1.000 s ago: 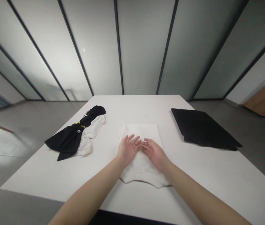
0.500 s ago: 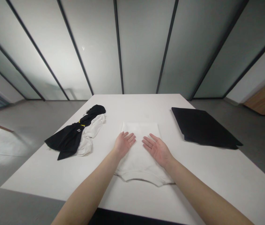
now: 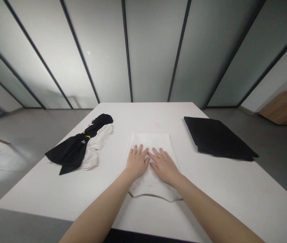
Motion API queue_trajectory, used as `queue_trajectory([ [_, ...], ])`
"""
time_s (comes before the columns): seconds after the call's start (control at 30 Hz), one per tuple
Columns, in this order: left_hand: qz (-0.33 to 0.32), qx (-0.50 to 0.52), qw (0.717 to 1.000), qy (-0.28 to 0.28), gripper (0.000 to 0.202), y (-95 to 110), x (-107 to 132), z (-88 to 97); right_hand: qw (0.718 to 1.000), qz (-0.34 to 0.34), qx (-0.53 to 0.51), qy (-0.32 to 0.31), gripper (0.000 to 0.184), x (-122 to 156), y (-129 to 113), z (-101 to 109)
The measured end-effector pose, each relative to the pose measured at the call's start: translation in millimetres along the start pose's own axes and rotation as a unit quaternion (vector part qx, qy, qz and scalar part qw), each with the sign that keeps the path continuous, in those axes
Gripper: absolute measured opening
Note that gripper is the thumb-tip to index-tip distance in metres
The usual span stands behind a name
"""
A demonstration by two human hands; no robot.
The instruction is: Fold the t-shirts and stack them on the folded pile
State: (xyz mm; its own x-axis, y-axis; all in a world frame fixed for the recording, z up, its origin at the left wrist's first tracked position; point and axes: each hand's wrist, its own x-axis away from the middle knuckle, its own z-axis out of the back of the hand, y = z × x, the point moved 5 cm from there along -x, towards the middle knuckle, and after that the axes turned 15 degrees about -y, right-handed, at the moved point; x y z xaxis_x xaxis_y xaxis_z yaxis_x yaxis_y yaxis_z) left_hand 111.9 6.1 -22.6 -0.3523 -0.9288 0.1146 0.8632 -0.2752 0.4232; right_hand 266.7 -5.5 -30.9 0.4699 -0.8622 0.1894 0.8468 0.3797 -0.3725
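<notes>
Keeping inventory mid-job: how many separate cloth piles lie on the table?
3: a crumpled black-and-white cloth bundle at left, a folded white cloth garment under the left hand and right hand, and a flat black cloth at right. Further pieces may be hidden within them.

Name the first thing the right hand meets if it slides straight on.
Likely the left hand, which lies just ahead of the right hand on the white cloth; whether the two touch is unclear.

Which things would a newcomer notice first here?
Probably the left hand and right hand, spread palm-down on the white cloth at the near middle of the table. Next, the flat black cloth stands out at its right edge. On the left lies a crumpled black garment beside white fabric.
</notes>
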Motion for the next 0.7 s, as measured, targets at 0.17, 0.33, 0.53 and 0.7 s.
queue_trajectory([
  [0.17,0.065,-0.024,0.997,0.014,0.062,-15,0,3.5,0.997,-0.068,0.015,0.020,0.060,1,12,5],
  [0.33,0.049,0.018,0.998,0.030,0.063,-36,-7,6.0,0.994,-0.101,0.014,0.046,0.060,-2,30,6],
  [0.53,0.021,0.102,0.993,0.063,0.052,-59,-21,7.8,0.990,-0.068,-0.072,0.099,0.052,-8,61,9],
  [0.7,0.022,0.178,0.979,0.102,0.045,-72,-27,17.6,0.956,-0.047,-0.223,0.182,0.048,-6,86,19],
])
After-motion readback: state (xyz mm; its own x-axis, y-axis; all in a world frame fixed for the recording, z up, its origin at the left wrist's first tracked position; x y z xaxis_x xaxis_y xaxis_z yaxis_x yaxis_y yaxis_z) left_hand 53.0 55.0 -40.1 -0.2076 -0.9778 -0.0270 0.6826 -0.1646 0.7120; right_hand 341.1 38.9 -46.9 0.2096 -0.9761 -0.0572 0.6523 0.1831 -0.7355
